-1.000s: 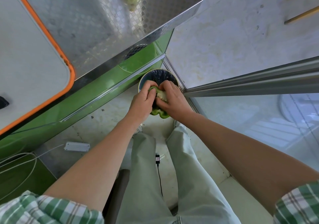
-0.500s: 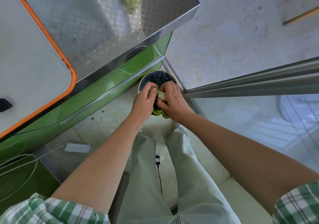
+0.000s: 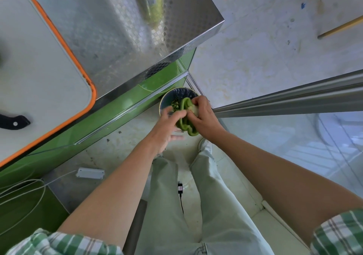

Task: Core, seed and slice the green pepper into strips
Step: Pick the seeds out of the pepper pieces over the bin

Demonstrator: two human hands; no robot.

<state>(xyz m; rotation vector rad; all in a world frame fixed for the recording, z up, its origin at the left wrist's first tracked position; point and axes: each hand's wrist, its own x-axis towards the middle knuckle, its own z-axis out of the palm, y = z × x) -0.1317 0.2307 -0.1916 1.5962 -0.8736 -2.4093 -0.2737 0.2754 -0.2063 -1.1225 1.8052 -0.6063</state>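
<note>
A cut green pepper (image 3: 191,132) is held low over a small round bin (image 3: 166,98) on the floor. My right hand (image 3: 205,118) grips the pepper from the right, its pale inside turned up and left. My left hand (image 3: 166,126) is blurred by motion, with spread fingers touching the pepper's inside from the left. Green and pale seed scraps (image 3: 175,103) lie in the bin. A white cutting board with an orange rim (image 3: 39,68) lies on the steel counter (image 3: 117,30) at upper left. A black knife handle (image 3: 13,122) rests on the board.
A yellow-green bottle (image 3: 151,5) stands on the counter. The green cabinet front (image 3: 110,107) drops to the floor beside the bin. A metal rail and glass panel (image 3: 284,95) run along the right. A white box (image 3: 90,173) and cables lie on the floor at left.
My left hand has let go of its grip and slid back along the pepper. The pepper is turned more open, and scraps now show in the bin.
</note>
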